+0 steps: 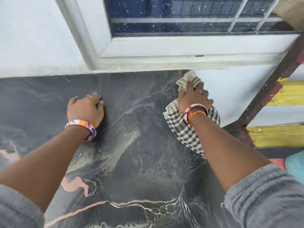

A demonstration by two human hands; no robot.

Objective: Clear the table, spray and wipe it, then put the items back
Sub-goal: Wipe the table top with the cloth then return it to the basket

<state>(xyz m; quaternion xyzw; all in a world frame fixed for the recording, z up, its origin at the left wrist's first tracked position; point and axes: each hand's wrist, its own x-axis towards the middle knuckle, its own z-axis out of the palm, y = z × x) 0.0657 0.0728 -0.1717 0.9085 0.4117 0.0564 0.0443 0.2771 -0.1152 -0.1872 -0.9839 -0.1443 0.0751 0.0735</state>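
Table [131, 162]: a dark marbled top with white and pink veins is seen filling the lower view; its far edge is set against the wall [32, 38]. Nothing but the hands and the cloth is seen on the visible part.
Window [181, 22]: a white frame with dark, speckled glass and bars is set in the wall above the table's far edge.
Cloth [189, 129]: a checked cloth, dark and pale, is laid at the table's far right corner; its long axis is run from the near right edge, where a flap hangs over, toward the wall, where a bunched end points up and away.
Right hand [193, 99]: it is pressed palm down on the middle of the cloth, fingers curled and gripping the folds; a ring, a bangle and a thread band are worn. The forearm is stretched forward from a rolled grey sleeve [266, 195].
Left hand [85, 109]: it is set on the bare table left of the cloth, well apart from it, fingers bent under, with nothing held; a striped bangle is worn at the wrist.
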